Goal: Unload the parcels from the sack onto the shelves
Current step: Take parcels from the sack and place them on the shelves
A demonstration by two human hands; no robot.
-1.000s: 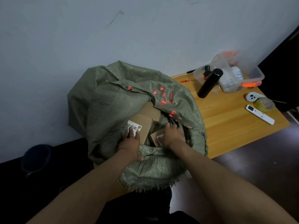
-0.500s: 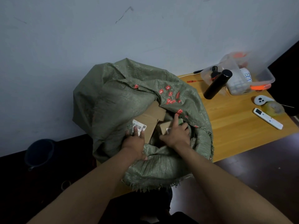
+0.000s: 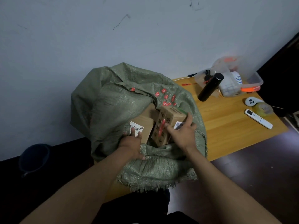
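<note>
A green woven sack [image 3: 123,101] sits on the left end of a wooden table [image 3: 226,126] against a pale wall, its mouth folded open toward the person and its frayed hem hanging over the table's near edge; red tags are scattered on the cloth at the far rim of the opening; 2 cardboard parcels show inside the mouth. The right hand [image 3: 182,131] grasps the printed parcel [image 3: 168,122], thumb stretched along its near face beside a red strip, fingers wrapped over its right edge where a white label sits; that box stands tilted, its upper end raised above the sack's rim, its lower end hidden in the sack. The left hand [image 3: 131,143] grips the sack's near rim, its thumb over the cloth toward the person and its fingertips touching the white barcode label of the labelled parcel [image 3: 142,126], which lies deeper in the sack, just left of the printed one and touching it. On the table to the right stand a black cylinder [image 3: 210,86], leaning in front of a clear plastic bin [image 3: 252,78] holding white items and an orange-handled tool; nearer lie a white controller [image 3: 250,101], a roll of yellowish tape [image 3: 263,109] and a white remote [image 3: 258,118], all well apart from the sack. A dark bucket [image 3: 34,157] stands on the floor at left, below the table's level.
</note>
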